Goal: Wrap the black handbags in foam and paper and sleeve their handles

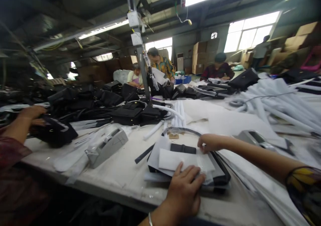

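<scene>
A black bag [220,178] lies flat on the table before me, partly covered by white sheets. On top of it is a white padding sheet [170,159], with a clear plastic piece at its right end. My left hand [185,189] rests on the near edge of this sheet, fingers spread. At the bag's far right side, the fingers of my right hand [209,143] are curled together; what they pinch, if anything, is hidden. Between the hands shows a black flap or strap piece [183,148]. A dark strap [185,129] arches beyond the bag.
A grey tape dispenser [106,147] stands to the left, another [258,139] to the right. Many black bags [127,114] are heaped at the back left; white wrapped tubes [273,102] pile up at right. A co-worker's hand [32,114] touches a black bag at far left.
</scene>
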The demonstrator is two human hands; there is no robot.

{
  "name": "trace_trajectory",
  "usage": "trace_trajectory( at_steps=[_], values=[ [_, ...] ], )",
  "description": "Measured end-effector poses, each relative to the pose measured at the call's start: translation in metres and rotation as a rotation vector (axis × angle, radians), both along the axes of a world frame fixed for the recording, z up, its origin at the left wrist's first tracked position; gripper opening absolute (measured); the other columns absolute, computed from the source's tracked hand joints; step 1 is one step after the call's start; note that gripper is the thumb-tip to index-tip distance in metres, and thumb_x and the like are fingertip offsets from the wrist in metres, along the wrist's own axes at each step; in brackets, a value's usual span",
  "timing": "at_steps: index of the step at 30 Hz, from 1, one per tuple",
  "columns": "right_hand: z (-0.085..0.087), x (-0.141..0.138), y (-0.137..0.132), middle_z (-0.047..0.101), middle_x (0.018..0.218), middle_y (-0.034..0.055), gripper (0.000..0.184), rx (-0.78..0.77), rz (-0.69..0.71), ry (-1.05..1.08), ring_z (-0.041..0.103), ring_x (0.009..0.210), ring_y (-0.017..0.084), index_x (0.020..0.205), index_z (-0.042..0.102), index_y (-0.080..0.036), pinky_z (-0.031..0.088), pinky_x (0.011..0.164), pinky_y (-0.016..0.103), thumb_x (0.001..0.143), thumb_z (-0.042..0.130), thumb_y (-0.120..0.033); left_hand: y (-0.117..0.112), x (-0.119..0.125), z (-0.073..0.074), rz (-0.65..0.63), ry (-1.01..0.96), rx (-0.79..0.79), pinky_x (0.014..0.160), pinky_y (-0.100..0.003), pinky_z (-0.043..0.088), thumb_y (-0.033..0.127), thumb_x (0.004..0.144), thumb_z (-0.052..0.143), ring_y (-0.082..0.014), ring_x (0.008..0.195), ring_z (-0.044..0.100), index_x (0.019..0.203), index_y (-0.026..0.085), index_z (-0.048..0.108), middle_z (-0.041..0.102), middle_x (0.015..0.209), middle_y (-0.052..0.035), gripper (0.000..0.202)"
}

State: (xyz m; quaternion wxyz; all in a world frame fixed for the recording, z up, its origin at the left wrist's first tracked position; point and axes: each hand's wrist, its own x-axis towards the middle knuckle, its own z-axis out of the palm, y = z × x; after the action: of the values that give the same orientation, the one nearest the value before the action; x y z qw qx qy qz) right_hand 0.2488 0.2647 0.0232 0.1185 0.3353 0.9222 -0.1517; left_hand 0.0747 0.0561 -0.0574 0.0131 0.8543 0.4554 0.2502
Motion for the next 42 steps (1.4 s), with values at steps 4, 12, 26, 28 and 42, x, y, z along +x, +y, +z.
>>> trace_trajectory(
  at_steps=[4, 12, 26, 28, 42],
  values=[
    [-0.001, 0.012, -0.009, 0.074, 0.104, 0.0075, 0.009, 0.065, -0.031, 0.012, 0.068, 0.099, 0.027, 0.086, 0.076, -0.020, 0.048, 0.082, 0.030, 0.078, 0.072, -0.017, 0.002, 0.002, -0.002, 0.007, 0.039, 0.000, 0.120, -0.056, 0.025, 0.021, 0.088, 0.051, -0.0239, 0.136, 0.047, 0.145, 0.027, 0.046, 0.051, 0.149, -0.0033, 0.057],
    [0.011, 0.030, -0.043, 0.065, 0.123, 0.0101, 0.011, 0.279, 0.043, 0.124, 0.060, 0.114, 0.024, 0.096, 0.067, -0.018, 0.039, 0.102, 0.036, 0.092, 0.058, -0.012, 0.002, -0.001, -0.006, -0.008, 0.044, 0.049, 0.120, -0.056, 0.023, 0.015, 0.086, 0.051, -0.0248, 0.136, 0.047, 0.144, 0.026, 0.047, 0.051, 0.149, -0.0045, 0.059],
    [0.010, -0.015, -0.026, 0.072, 0.104, 0.0127, 0.003, 0.335, 0.080, -0.123, 0.067, 0.102, 0.028, 0.086, 0.073, -0.016, 0.048, 0.085, 0.035, 0.084, 0.070, -0.016, 0.003, 0.000, -0.008, 0.002, 0.053, 0.064, 0.120, -0.054, 0.024, 0.015, 0.084, 0.051, -0.0244, 0.136, 0.047, 0.145, 0.027, 0.047, 0.051, 0.149, -0.0038, 0.062],
    [-0.003, -0.021, -0.020, 0.073, 0.101, 0.0129, 0.003, 0.307, 0.070, -0.160, 0.067, 0.102, 0.030, 0.081, 0.073, -0.016, 0.048, 0.085, 0.036, 0.082, 0.073, -0.019, 0.003, 0.000, -0.009, 0.004, 0.049, 0.072, 0.120, -0.054, 0.025, 0.014, 0.083, 0.052, -0.0249, 0.136, 0.048, 0.144, 0.026, 0.048, 0.051, 0.149, -0.0046, 0.063],
    [-0.016, 0.002, 0.001, 0.064, 0.133, 0.0107, 0.077, -0.046, -0.089, 0.053, 0.062, 0.119, 0.024, 0.154, 0.033, -0.020, 0.047, 0.098, 0.029, 0.089, 0.068, -0.042, 0.003, -0.002, -0.011, -0.005, 0.047, 0.068, 0.121, -0.053, 0.023, 0.014, 0.082, 0.051, -0.0239, 0.138, 0.045, 0.147, 0.026, 0.044, 0.047, 0.152, -0.0027, 0.067]
  ],
)
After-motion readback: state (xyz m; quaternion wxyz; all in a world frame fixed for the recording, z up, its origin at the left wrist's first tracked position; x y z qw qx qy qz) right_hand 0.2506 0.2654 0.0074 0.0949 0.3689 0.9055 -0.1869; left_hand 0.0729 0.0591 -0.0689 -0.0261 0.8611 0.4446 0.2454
